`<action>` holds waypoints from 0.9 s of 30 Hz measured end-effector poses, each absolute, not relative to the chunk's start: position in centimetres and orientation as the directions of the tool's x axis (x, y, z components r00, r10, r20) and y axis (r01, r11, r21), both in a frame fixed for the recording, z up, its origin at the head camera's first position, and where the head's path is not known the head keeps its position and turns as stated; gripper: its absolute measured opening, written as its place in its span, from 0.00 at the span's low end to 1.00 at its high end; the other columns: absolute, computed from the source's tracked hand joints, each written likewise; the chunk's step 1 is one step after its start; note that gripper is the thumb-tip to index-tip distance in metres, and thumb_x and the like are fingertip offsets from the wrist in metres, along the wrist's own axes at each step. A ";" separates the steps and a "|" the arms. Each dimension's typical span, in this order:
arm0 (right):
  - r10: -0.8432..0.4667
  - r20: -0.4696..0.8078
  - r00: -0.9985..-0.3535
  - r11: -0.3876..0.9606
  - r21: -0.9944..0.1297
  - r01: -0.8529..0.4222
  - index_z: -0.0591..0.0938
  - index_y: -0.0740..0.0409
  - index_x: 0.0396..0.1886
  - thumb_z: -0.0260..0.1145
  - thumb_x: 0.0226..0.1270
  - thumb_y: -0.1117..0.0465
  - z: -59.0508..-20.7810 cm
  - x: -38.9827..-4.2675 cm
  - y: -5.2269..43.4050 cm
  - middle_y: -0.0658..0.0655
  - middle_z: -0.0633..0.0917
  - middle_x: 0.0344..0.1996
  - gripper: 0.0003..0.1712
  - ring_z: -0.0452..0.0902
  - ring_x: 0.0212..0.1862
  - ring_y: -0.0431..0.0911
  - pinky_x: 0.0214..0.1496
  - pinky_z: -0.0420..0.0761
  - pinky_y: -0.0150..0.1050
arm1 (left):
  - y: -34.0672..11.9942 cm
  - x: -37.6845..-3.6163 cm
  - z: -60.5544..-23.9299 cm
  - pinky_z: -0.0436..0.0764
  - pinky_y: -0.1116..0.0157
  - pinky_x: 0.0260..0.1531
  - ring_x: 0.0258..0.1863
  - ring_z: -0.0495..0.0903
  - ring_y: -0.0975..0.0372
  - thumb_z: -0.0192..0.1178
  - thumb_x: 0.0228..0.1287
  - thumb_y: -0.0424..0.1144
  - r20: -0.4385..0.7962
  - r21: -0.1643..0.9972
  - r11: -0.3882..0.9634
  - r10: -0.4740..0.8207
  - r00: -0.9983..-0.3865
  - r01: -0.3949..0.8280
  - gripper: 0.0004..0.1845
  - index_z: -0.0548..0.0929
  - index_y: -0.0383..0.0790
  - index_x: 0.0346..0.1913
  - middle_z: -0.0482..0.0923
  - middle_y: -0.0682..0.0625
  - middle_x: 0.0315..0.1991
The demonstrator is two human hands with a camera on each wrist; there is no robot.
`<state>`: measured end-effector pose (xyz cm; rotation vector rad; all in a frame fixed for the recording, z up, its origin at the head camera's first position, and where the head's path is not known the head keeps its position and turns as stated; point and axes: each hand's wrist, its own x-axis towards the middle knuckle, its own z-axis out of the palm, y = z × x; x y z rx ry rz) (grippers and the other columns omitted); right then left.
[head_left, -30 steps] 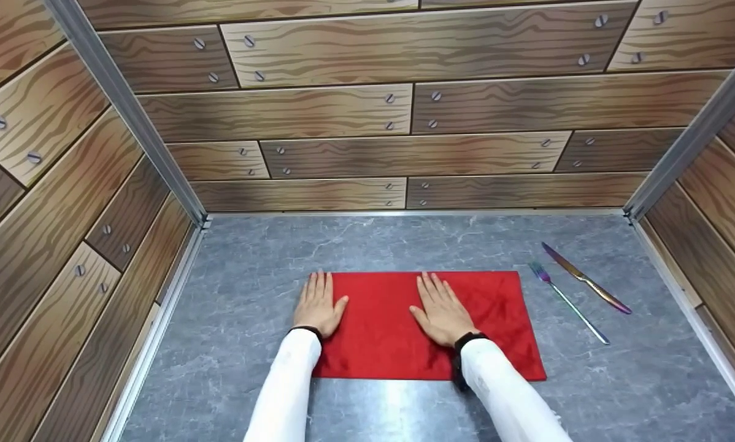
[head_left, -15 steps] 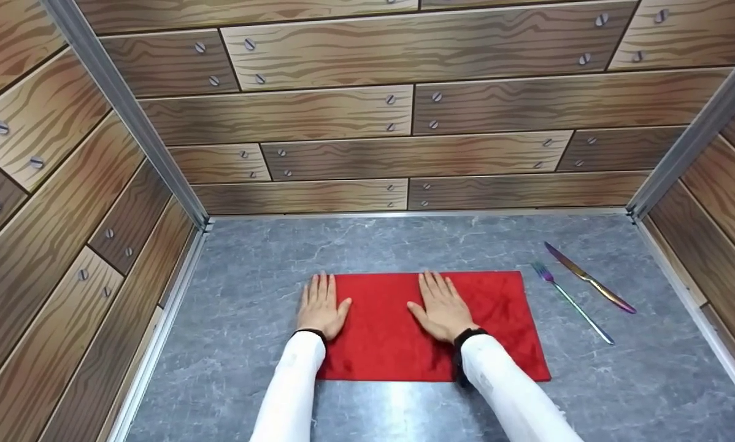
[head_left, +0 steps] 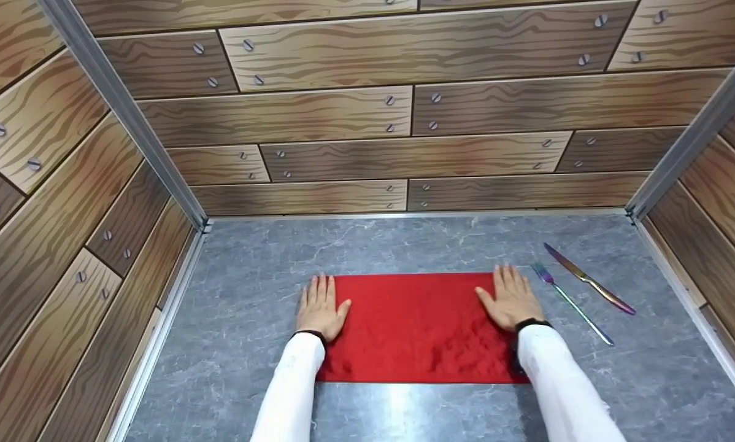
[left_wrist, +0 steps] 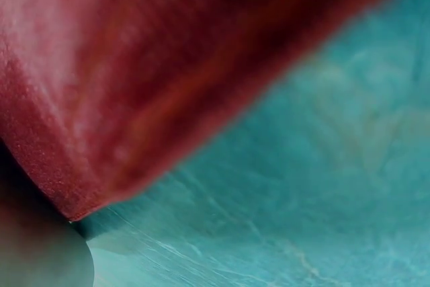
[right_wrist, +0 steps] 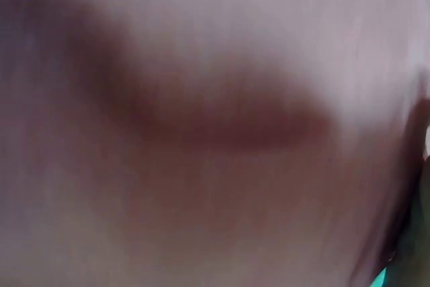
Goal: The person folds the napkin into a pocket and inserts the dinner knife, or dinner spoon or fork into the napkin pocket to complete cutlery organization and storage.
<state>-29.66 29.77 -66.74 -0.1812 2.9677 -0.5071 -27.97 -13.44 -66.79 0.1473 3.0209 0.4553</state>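
Observation:
A red cloth [head_left: 404,325] lies flat as a wide rectangle on the grey marbled table. My left hand [head_left: 320,313] rests palm down on its left edge, fingers straight and pointing away from me. On the right edge, my right hand [head_left: 510,301] lies flat with its thumb spread inward. The left wrist view has a blurred edge and corner of the cloth [left_wrist: 134,112] against the tabletop. In the right wrist view, a close, smeared surface fills nearly the whole picture.
A fork [head_left: 570,301] with a shiny multicoloured finish lies just right of my right hand. Beyond it is a matching knife [head_left: 588,279]. Wood-patterned walls [head_left: 404,110] enclose the back and both sides of the grey table [head_left: 355,242].
My right hand has slid rightward across the cloth, from right of its middle to its right edge. The left hand stays at the left edge. Fork and knife lie as before.

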 end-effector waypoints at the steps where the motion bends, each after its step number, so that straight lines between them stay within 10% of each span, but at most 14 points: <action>1: -0.133 -0.113 -0.985 0.935 -0.344 -0.087 0.44 0.71 0.82 0.36 0.81 0.32 -66.7 -29.6 30.3 0.75 0.43 0.81 0.52 0.33 0.82 0.71 0.83 0.36 0.66 | -13.4 -28.0 -66.7 0.42 0.46 0.83 0.85 0.43 0.46 0.42 0.79 0.62 -0.066 0.299 0.950 0.109 -0.992 0.084 0.42 0.51 0.38 0.83 0.47 0.39 0.84; 27: -0.130 -0.105 -0.986 0.924 -0.373 -0.082 0.42 0.71 0.82 0.37 0.79 0.29 -66.9 -29.5 30.9 0.75 0.39 0.81 0.55 0.30 0.82 0.71 0.83 0.33 0.67 | -13.5 -28.0 -67.0 0.42 0.45 0.83 0.85 0.43 0.46 0.40 0.80 0.62 -0.043 0.308 0.947 0.113 -0.993 0.095 0.41 0.51 0.39 0.83 0.47 0.39 0.84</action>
